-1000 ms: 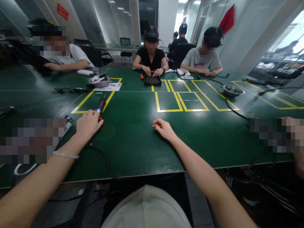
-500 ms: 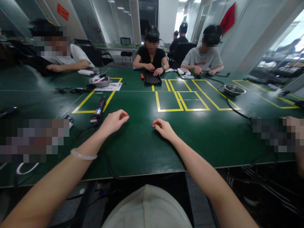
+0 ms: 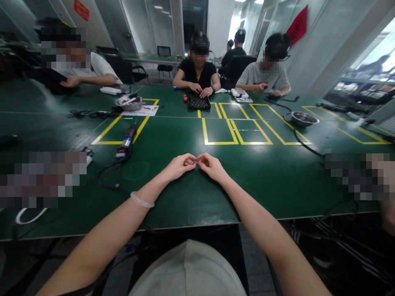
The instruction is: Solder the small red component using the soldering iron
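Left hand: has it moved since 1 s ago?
Yes. The left hand left the corded tool and went right, meeting the right hand at a small orange piece.

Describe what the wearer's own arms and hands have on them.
Both forearms are bare, with no sleeves in view. The left hand and right hand wear no gloves. A thin pale translucent bangle circles the left wrist; the right wrist carries nothing.
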Tool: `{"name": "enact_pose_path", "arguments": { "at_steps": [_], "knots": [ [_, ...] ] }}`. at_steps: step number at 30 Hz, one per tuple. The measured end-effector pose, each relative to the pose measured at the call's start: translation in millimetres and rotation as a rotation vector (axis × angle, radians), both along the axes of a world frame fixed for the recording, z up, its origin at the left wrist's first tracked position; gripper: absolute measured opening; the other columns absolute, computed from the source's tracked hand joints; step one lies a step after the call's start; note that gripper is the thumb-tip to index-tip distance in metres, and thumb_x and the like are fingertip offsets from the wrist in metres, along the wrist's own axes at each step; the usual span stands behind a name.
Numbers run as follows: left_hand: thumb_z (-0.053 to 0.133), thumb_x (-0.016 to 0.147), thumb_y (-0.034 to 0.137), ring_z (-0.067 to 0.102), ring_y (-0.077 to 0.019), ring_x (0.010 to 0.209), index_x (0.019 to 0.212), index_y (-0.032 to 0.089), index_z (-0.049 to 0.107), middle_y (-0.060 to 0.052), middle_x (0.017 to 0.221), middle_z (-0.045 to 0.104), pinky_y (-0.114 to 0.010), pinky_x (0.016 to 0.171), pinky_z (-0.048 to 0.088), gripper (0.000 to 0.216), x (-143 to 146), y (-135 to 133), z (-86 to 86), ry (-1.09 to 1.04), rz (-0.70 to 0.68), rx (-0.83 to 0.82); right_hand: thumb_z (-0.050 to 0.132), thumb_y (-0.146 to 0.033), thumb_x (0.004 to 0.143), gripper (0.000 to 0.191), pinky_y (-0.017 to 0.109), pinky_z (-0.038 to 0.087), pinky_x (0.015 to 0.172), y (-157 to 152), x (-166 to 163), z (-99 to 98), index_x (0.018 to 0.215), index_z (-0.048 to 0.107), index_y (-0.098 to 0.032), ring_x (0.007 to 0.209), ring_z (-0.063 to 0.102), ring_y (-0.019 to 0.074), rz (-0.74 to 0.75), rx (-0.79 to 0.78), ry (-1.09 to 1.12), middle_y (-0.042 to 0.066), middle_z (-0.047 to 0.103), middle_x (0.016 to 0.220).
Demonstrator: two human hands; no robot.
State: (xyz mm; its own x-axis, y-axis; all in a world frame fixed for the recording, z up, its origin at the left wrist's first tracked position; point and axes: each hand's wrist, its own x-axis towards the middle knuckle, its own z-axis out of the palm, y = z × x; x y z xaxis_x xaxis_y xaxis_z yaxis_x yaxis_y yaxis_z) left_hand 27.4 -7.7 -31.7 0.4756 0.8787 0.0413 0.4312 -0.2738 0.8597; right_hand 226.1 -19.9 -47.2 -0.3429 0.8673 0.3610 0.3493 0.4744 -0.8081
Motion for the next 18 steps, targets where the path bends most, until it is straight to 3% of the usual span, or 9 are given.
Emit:
{"name": "enact_pose_path", "arguments": {
  "at_steps": [7, 12, 18],
  "knots": [
    [0.058, 0.085, 0.039, 0.063, -0.0207, 0.093, 0.118, 0.015, 0.066, -0.009, 0.107, 0.07, -0.031, 0.082, 0.047, 0.041, 2.4, -5.1, 8.2, -0.018, -0.061, -0.003, 0.055, -0.017, 0.081, 0.019, 0.024, 0.045, 0.068, 0.9, 1.9, 0.4, 0.098, 0.061, -0.018, 0.071, 0.058, 0.0121, 0.0, 0.026, -0.017, 0.001, 0.066, 0.087],
    [0.058, 0.085, 0.038, 0.06, -0.0155, 0.077, 0.135, 0.014, 0.051, -0.007, 0.096, 0.067, -0.028, 0.071, 0.046, 0.056, 1.3, -5.4, 6.1, -0.051, -0.043, -0.045, 0.057, -0.018, 0.079, 0.021, 0.025, 0.046, 0.069, 0.3, 1.3, 1.5, 0.099, 0.062, -0.019, 0.07, 0.057, 0.012, 0.015, 0.006, -0.055, 0.002, 0.067, 0.09],
    [0.059, 0.083, 0.037, 0.059, -0.0144, 0.078, 0.134, 0.014, 0.05, -0.006, 0.094, 0.064, -0.027, 0.072, 0.046, 0.057, 0.5, -5.5, 5.2, -0.09, -0.032, -0.044, 0.057, -0.018, 0.078, 0.019, 0.025, 0.045, 0.066, -0.5, 0.8, 2.9, 0.097, 0.061, -0.018, 0.066, 0.055, 0.0113, 0.045, -0.036, -0.02, 0.0, 0.066, 0.084]
  ]
}}
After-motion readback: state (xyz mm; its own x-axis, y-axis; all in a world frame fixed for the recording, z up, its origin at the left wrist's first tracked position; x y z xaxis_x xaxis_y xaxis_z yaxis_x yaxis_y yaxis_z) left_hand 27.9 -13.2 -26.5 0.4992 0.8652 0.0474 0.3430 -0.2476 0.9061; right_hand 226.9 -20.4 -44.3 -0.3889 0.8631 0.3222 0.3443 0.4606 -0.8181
